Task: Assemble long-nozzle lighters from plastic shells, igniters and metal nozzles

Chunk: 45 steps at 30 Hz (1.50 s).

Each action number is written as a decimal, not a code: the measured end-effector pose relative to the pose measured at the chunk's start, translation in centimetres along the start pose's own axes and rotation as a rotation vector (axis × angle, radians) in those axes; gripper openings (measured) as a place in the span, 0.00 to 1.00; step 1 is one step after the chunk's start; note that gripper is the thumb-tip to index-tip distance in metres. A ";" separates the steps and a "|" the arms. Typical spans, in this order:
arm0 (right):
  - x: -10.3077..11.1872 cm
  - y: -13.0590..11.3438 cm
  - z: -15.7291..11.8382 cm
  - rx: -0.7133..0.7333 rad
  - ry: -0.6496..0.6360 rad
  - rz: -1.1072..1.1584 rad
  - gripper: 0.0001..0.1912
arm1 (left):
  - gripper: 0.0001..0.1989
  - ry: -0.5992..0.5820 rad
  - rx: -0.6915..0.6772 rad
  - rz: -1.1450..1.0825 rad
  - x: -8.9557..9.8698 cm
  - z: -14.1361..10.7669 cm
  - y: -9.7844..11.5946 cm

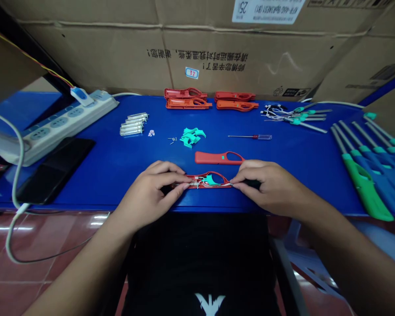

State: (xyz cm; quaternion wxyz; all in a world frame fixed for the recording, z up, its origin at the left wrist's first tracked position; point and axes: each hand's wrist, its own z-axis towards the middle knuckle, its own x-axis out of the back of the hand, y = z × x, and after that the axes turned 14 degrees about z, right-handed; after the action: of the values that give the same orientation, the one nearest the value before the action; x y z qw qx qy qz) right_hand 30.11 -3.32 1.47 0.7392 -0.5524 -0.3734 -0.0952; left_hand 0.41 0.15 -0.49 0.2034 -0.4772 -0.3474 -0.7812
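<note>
An open red lighter shell half (202, 186) lies near the table's front edge, its cavity facing up. Inside sit a clear gas tank, a turquoise trigger (213, 179) and white wires. My left hand (153, 186) is closed around the shell's left end, thumb and fingertips over the tank. At the opposite, narrow end my right hand (266, 182) pinches the tip where the wires run out. A dark part shows under its fingers, mostly hidden. Just behind lies the matching red shell half (215, 158), outer side up, with a small green patch.
Behind are red shell halves (187, 103), clear tanks (133, 124), small screws (173, 140), turquoise triggers (192, 137), a screwdriver (255, 137) and wired metal tubes (306, 117). Assembled lighters (371, 171) lie right; a phone (55, 171) and power strip (66, 120) left. A cardboard box (118, 57) stands behind.
</note>
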 end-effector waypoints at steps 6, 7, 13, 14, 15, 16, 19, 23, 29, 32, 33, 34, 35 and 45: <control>0.2 0.0 0.5 0.012 -0.041 -0.040 0.10 | 0.09 -0.045 0.004 -0.008 0.3 0.4 0.1; 0.2 0.0 0.6 0.018 -0.050 -0.051 0.11 | 0.09 -0.057 -0.003 -0.006 0.4 0.5 0.2; 0.4 -0.1 0.8 0.048 -0.094 -0.114 0.12 | 0.09 -0.012 -0.063 0.086 0.6 1.8 2.1; 0.3 -0.1 0.8 0.051 -0.093 -0.116 0.12 | 0.10 0.003 -0.077 0.082 0.4 2.2 2.6; 0.3 -0.1 0.8 0.057 -0.092 -0.118 0.13 | 0.11 0.013 -0.099 0.078 0.0 2.5 3.0; 0.3 0.0 0.7 0.064 -0.086 -0.120 0.13 | 0.11 0.011 -0.120 0.080 -0.4 2.9 3.5; 0.1 0.1 0.5 0.078 -0.065 -0.120 0.13 | 0.09 -0.008 -0.193 0.043 -1.8 3.8 4.1; -0.3 0.3 0.1 0.084 -0.020 -0.101 0.12 | 0.08 -0.045 -0.234 -0.015 -3.1 4.5 3.8; -0.9 0.0 -0.1 0.050 0.061 -0.082 0.10 | 0.09 -0.047 -0.215 -0.011 -3.3 4.4 3.7; -0.8 -0.3 0.0 0.004 0.062 -0.055 0.08 | 0.10 -0.060 -0.207 -0.013 -3.3 4.4 3.8; -0.8 -0.4 0.1 -0.016 0.056 -0.050 0.07 | 0.10 -0.060 -0.206 -0.014 -3.3 4.4 3.8; -0.7 -0.6 0.2 -0.035 0.050 -0.049 0.07 | 0.10 -0.060 -0.204 -0.015 -3.3 4.5 3.8; -0.6 -0.7 0.3 -0.055 0.042 -0.053 0.07 | 0.10 -0.062 -0.203 -0.016 -3.3 4.5 3.8; -0.3 -1.6 1.3 -0.180 -0.003 -0.094 0.07 | 0.08 -0.095 -0.166 -0.011 -3.0 4.3 4.1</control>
State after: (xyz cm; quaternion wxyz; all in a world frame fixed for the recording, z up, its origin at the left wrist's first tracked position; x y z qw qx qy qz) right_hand 28.41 -2.80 2.55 0.6805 -0.5987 -0.3901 -0.1623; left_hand 7.06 0.46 -0.40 0.1421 -0.5272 -0.2932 -0.7848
